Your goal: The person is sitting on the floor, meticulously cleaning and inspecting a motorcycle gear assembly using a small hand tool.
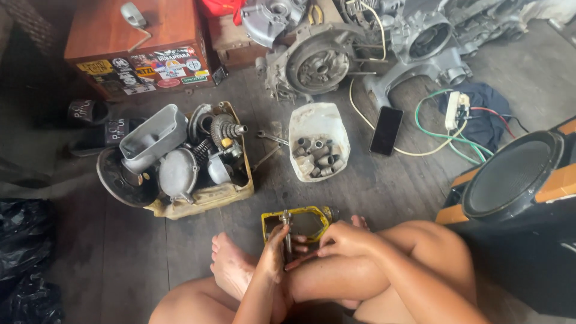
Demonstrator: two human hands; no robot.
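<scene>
Steel shaft [287,231] stands clamped in left hand [276,249] fingers; right hand [342,239] fingers pinch its base.

Bare forearms with no sleeves in view, and bare legs from thigh to foot — no trouser fabric or shoes show. The hands [312,243] carry no gloves, rings or watch that can be made out. One foot [231,264] is unshod, toes uncovered — dark grime smudges the fingers [277,240] and knuckles.
</scene>
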